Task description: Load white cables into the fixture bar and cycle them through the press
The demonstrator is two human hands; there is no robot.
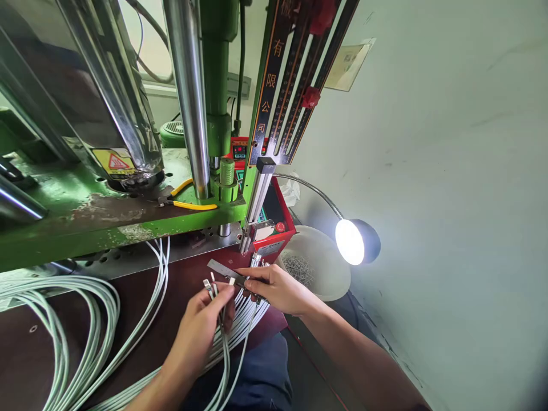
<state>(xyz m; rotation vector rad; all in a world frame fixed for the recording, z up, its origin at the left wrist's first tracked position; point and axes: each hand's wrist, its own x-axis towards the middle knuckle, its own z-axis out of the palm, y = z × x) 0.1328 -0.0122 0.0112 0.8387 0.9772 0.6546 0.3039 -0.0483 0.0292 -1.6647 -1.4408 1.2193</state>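
My left hand (209,314) is closed around the ends of several pale grey cables (223,365). A metal-tipped connector (208,283) and a small white end (232,281) stick up between its fingers. Close beside it, my right hand (280,288) grips a knife with a flat metal blade (220,268), which points up to the left past the cable ends. Fingers cover most of its dark handle. Whether the blade touches a cable, I cannot tell. Behind and below the right hand, a bundle of pale cables (244,319) spreads over the dark red table (188,297).
Coiled cables (103,285) lie at left. Yellow-handled cutters (194,206) rest on the green press (192,218). A red control box (285,231) stands behind my hands, near a lit gooseneck lamp (351,242) and a white bucket (336,274) of small metallic bits.
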